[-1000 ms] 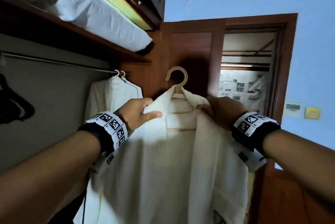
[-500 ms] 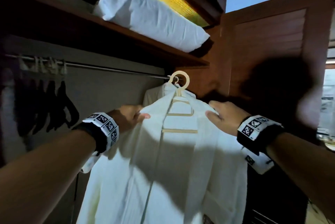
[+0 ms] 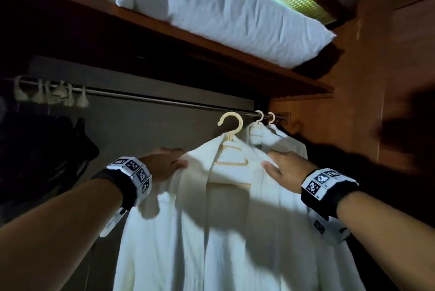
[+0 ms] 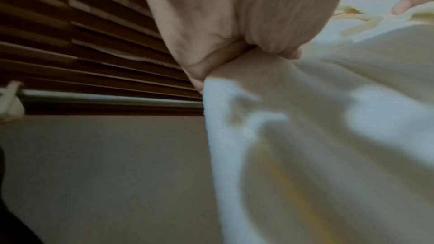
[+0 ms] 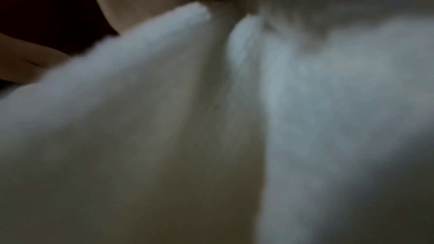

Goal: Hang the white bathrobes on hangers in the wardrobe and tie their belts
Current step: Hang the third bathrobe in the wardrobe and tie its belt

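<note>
A white bathrobe [image 3: 200,231] hangs on a cream hanger [image 3: 231,130], and I hold it up by both shoulders. My left hand [image 3: 164,164] grips its left shoulder, and the left wrist view shows the cloth [image 4: 305,118] bunched under the palm [image 4: 234,16]. Gripping the right shoulder is my right hand [image 3: 282,168]; the right wrist view is mostly blurred cloth [image 5: 211,118]. The hanger's hook sits just below the metal rail [image 3: 164,101], apart from it. Another white robe [image 3: 282,140] hangs on the rail at the far right.
A wooden shelf [image 3: 211,55] above the rail carries a white pillow [image 3: 223,8] under a lit strip. Several pale hooks [image 3: 51,95] and dark hangers [image 3: 47,161] crowd the rail's left end. The wardrobe's wooden side wall [image 3: 388,78] stands close on the right.
I have turned from the doorway into the wardrobe, carrying the robe up and in. Its hook now sits just under the rail, beside the hung robe. Both hands keep their hold.
</note>
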`<state>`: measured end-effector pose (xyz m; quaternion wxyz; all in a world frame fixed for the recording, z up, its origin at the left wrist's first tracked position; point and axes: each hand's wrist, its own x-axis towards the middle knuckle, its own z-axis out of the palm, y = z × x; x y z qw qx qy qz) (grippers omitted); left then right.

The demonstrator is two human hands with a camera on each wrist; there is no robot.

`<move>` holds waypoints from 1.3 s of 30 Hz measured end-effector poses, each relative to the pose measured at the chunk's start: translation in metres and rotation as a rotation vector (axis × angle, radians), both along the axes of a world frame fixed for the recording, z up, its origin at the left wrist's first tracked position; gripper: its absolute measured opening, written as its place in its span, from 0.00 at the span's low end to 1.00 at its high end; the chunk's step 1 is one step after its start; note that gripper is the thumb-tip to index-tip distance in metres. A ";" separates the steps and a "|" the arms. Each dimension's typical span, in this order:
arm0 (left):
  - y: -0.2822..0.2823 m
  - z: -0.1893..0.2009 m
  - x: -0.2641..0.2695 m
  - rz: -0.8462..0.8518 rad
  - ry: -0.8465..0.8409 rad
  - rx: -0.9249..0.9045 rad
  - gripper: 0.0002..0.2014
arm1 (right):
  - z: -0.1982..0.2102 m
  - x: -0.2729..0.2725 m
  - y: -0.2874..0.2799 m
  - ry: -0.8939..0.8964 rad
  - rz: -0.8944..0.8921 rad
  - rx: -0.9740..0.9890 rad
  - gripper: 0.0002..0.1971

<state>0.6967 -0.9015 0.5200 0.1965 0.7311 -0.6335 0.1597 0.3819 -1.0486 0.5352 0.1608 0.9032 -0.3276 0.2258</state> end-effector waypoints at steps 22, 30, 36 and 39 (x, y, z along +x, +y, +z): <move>-0.255 0.093 0.149 0.363 0.036 -0.074 0.19 | 0.099 0.178 -0.250 -0.066 -0.051 -0.073 0.19; -0.286 0.045 0.186 0.452 0.174 0.006 0.22 | 0.054 0.225 -0.291 -0.048 0.016 -0.100 0.18; -0.294 0.026 0.191 0.455 0.171 -0.032 0.22 | 0.040 0.228 -0.311 -0.114 0.123 -0.128 0.20; -0.295 0.017 0.186 0.426 0.160 -0.071 0.21 | 0.037 0.223 -0.313 -0.135 0.130 -0.148 0.20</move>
